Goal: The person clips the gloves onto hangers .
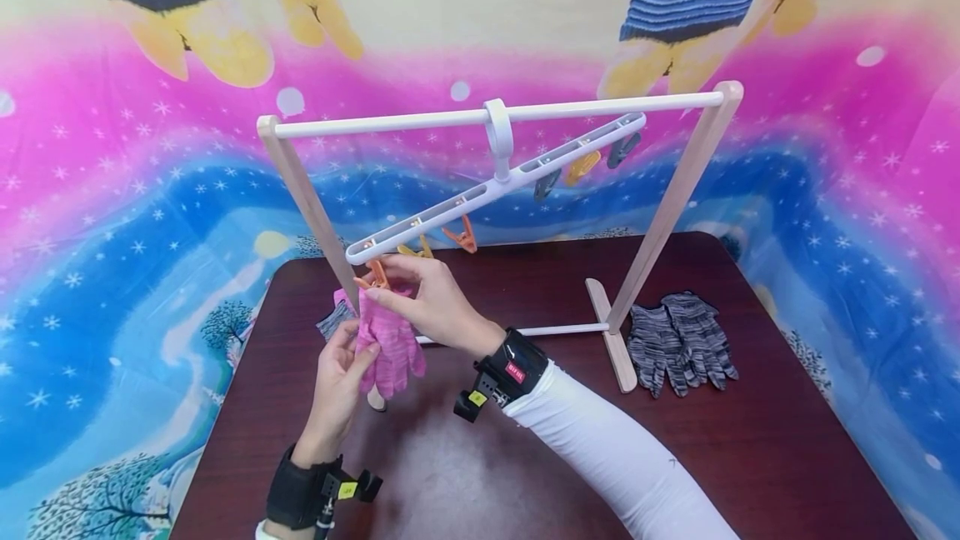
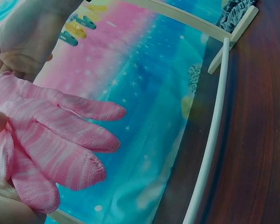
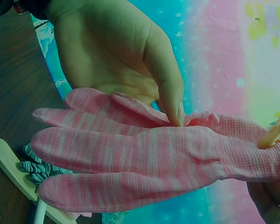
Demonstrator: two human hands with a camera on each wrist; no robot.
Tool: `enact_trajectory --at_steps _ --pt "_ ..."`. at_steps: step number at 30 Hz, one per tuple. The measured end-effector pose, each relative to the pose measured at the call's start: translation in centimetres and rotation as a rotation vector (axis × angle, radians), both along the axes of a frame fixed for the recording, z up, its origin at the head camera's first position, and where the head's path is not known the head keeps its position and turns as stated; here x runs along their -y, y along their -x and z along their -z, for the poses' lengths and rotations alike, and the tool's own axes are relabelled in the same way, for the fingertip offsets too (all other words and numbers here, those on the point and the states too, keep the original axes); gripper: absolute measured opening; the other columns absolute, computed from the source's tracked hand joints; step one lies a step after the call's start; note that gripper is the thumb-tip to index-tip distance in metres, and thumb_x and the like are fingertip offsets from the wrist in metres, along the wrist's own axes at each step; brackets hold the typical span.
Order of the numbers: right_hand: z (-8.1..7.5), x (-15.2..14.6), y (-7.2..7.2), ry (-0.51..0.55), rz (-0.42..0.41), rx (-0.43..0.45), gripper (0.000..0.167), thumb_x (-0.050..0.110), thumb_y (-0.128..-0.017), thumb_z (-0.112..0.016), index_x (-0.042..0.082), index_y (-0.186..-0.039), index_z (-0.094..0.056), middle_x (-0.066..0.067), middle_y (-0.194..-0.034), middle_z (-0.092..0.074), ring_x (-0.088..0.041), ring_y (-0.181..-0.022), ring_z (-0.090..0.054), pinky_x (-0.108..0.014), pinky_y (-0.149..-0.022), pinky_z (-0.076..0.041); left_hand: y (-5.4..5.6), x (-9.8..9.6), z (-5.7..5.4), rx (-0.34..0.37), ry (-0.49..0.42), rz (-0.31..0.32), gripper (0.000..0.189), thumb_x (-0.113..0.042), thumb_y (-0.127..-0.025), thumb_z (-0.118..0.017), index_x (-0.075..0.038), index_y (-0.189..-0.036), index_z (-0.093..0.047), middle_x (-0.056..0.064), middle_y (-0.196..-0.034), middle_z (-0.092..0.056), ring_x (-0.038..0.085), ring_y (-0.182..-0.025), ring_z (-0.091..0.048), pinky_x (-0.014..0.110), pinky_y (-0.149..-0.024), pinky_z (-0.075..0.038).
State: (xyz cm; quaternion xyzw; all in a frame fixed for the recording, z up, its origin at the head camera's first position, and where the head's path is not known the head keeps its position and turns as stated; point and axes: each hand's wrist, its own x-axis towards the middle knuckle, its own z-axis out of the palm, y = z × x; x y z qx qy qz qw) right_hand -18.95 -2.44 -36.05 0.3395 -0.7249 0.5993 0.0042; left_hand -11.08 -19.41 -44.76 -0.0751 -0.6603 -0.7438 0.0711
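A pink striped knit glove [image 1: 392,348] hangs fingers down beneath the low left end of a white clip hanger [image 1: 442,211]. My left hand [image 1: 339,382] pinches the glove between thumb and fingers at its side; the thumb presses on the knit in the right wrist view. My right hand [image 1: 442,302] is up at the glove's cuff, its fingers pinching an orange clothespin [image 1: 377,275]. In the right wrist view the clothespin [image 3: 273,135] bites the cuff edge. Part of the right hand is hidden behind the cuff there.
The tilted hanger hooks over the white top bar [image 1: 600,109] of a wooden-legged rack [image 1: 663,215]. More clothespins, orange [image 1: 462,233], yellow [image 1: 582,165] and grey [image 1: 622,150], dangle from it. Dark grey knit gloves [image 1: 681,344] lie at the right; another grey knit piece [image 1: 335,321] is behind the left post.
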Motion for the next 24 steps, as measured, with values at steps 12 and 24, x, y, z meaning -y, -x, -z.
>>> enact_trajectory --at_steps 12,24 --pt "0.4 -0.1 0.2 -0.013 0.013 -0.003 0.042 0.012 -0.092 -0.073 0.007 -0.133 -0.066 -0.012 -0.123 -0.073 -0.019 -0.105 -0.074 -0.021 -0.086 -0.058 0.2 0.4 0.5 0.069 -0.001 -0.015 0.026 -0.008 -0.106 -0.049 -0.006 -0.132 -0.049 -0.008 -0.109 -0.068 0.004 -0.094 -0.068 0.020 -0.082 -0.058" --pt "1.1 -0.2 0.3 -0.040 0.014 0.015 0.041 0.015 -0.092 -0.075 0.007 -0.131 -0.066 -0.010 -0.125 -0.073 -0.012 -0.102 -0.071 -0.021 -0.082 -0.058 0.4 0.7 0.9 0.118 -0.037 -0.052 0.023 -0.014 -0.107 -0.047 -0.009 -0.129 -0.053 -0.010 -0.109 -0.070 0.002 -0.098 -0.067 0.018 -0.084 -0.055"
